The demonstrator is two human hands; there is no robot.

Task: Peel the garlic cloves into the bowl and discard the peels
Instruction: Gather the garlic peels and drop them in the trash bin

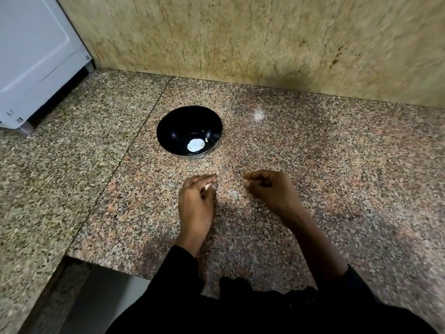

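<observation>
A speckled granite counter (313,165) carries a black bowl (173,131) and a white appliance (36,56).

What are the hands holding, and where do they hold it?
The left hand pinches a small pale piece at its fingertips. The right hand pinches another pale bit. Garlic or peel, cannot tell.

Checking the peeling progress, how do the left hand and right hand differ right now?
The left hand pinches a pale piece at its fingertips, nearer the black bowl; the right hand pinches a smaller pale bit, farther right. Both are curled above the granite counter.
</observation>
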